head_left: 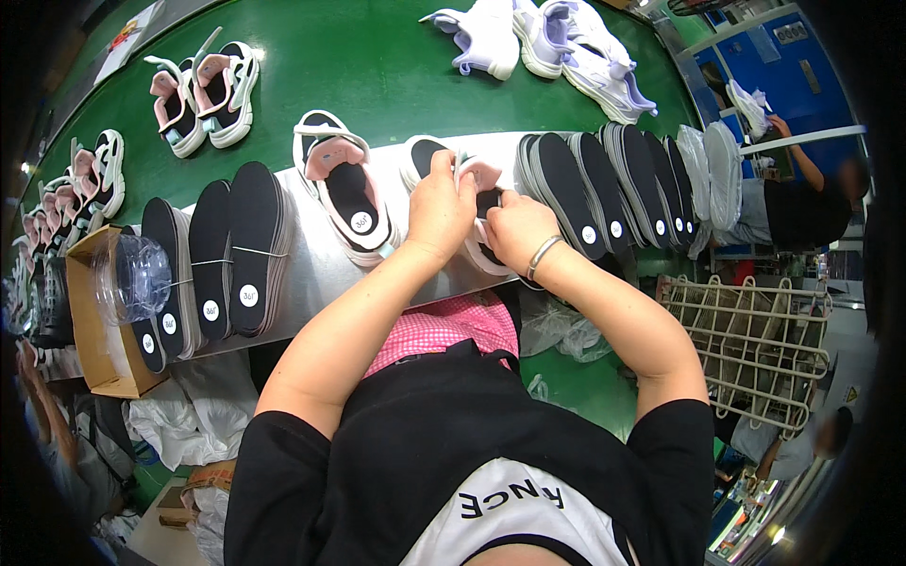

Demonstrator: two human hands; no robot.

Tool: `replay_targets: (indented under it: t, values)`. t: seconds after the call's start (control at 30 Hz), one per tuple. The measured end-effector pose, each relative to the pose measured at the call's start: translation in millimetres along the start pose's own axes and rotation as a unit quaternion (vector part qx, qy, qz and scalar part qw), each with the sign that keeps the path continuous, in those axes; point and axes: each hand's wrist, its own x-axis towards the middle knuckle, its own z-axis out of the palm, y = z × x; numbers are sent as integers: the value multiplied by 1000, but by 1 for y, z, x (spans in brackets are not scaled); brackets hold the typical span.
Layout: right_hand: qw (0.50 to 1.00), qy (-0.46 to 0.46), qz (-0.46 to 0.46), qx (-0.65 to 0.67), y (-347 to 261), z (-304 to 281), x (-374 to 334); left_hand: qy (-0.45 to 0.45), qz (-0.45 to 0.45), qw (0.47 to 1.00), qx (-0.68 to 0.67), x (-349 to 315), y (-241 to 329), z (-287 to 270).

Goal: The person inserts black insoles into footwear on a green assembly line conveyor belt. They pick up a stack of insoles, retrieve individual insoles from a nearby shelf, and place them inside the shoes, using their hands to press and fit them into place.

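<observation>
A white sneaker with a pink tongue [484, 173] lies in front of me on the metal strip, partly covered by my hands. My left hand [441, 209] is closed, its fingers pinching the shoe's upper beside the tongue. At the shoe's opening, my right hand [522, 231] has its fingers curled against the side; the fingertips are partly hidden. Just left of it sits a matching sneaker [337, 154], opened wide, with a black insole [353, 200] inside. Stacks of black insoles flank the pair, tied bundles [255, 212] on the left and loose stacks [564, 193] on the right.
Another sneaker pair [222, 94] and several lilac-white sneakers [543, 42] stand farther back on the green table [349, 61]. At left is a cardboard box [111, 354] with clear plastic; more shoes line up beyond. A wire rack [746, 340] and a co-worker [802, 203] are right.
</observation>
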Motion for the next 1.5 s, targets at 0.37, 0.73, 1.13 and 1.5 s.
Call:
replay_targets:
  t: [0.37,0.73,1.13,1.5]
  values:
    - [995,-94,-4,-31,9,-46,-46,-13,-55,997,43,2,-2,5]
    - [992,-118,-36,32,11,8,20,18,-25,997,-77,-1,-8,13]
    - [959,-268,88,-8,-4,-13,37,2,-17,998,-66,4,-8,17]
    - [952,-306,-13,20,16,-37,-3,8,-7,1000,-16,4,-6,25]
